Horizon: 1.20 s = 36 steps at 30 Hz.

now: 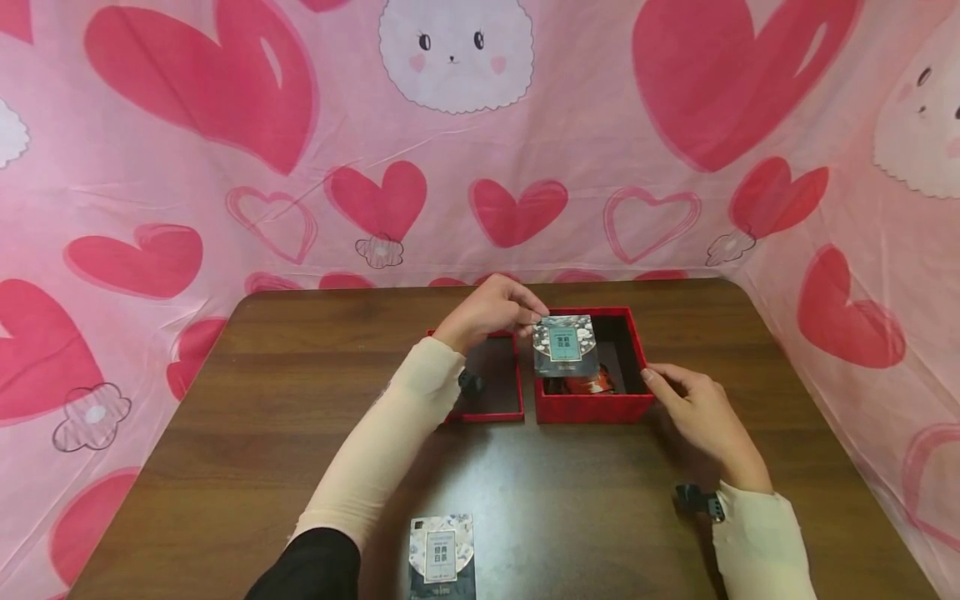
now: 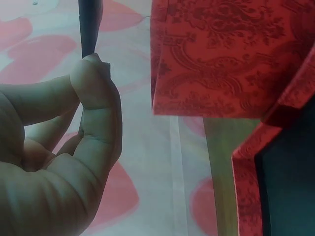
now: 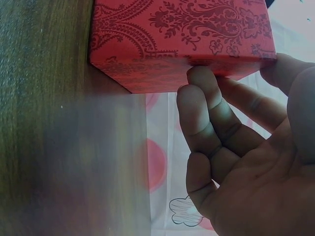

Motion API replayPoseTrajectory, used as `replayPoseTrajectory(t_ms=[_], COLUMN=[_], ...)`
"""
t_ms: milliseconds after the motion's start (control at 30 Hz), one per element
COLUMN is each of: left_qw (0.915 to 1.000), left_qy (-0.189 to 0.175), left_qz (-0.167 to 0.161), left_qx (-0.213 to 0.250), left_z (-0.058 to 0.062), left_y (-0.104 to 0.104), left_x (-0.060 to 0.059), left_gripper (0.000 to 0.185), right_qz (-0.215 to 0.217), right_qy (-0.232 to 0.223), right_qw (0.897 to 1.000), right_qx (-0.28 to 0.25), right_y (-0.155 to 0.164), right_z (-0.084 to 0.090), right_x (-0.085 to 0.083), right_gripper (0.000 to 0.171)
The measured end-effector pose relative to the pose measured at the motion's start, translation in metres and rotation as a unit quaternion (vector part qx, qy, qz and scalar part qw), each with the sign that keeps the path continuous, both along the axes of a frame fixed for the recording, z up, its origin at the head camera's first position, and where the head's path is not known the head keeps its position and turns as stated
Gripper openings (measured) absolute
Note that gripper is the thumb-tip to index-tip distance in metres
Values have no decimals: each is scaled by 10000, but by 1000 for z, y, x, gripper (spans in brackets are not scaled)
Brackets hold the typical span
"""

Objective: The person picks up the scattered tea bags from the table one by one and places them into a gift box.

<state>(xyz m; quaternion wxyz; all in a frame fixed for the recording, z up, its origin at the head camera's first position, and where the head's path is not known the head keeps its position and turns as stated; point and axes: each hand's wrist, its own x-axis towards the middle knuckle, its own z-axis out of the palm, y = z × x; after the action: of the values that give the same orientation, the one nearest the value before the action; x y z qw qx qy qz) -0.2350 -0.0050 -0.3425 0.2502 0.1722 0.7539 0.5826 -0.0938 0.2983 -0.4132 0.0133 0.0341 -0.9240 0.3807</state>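
Between your left thumb and fingertips [image 2: 91, 81] sits the top edge of a dark printed packet [image 1: 566, 346]; your left hand [image 1: 491, 312] pinches it there, and the packet hangs below that pinch over the open red box [image 1: 592, 407]. Its lower edge is down inside the box, in front of something red and rounded that lies on the box floor; whether the two touch cannot be told. From the left wrist view only the thin dark edge of the packet [image 2: 88, 27] shows, rising above the pinch, with the patterned red box wall [image 2: 221, 59] off to the thumb side of it.

Your right hand [image 1: 701, 417] is not gripping anything. Its fingers [image 3: 211, 108] are nearly straight and rest against the outer right wall of the box [image 3: 182, 39], fingertips touching the patterned side near its front corner, thumb lying along the same wall.

Beside your left forearm, on the far side from the box, lies the red lid [image 1: 491, 392], open side up, its edge just beside the box. A second packet [image 1: 442, 557] of the same print lies flat on the wooden table [image 1: 247, 400], well apart from both hands, near the table's front edge. Pink heart-print cloth [image 1: 225, 167] hangs behind and to both sides of the table.
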Motion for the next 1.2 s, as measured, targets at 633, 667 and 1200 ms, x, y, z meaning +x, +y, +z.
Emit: replayPoseTrajectory(t_ms=[633, 667, 1200], left_qw=[10000, 9999, 9984], left_qy=[61, 57, 357], left_qz=[-27, -21, 112], left_qx=[-72, -81, -430], left_z=[0, 0, -4], left_y=[17, 17, 17], left_x=[-4, -4, -2], left_gripper=[13, 13, 27], right_qz=[-8, -4, 20], right_qy=[23, 20, 308], right_qw=[10000, 10000, 9995], right_qx=[13, 8, -1], right_y=[0, 0, -1], right_z=[0, 0, -3], right_x=[0, 0, -1], right_gripper=[50, 50, 42])
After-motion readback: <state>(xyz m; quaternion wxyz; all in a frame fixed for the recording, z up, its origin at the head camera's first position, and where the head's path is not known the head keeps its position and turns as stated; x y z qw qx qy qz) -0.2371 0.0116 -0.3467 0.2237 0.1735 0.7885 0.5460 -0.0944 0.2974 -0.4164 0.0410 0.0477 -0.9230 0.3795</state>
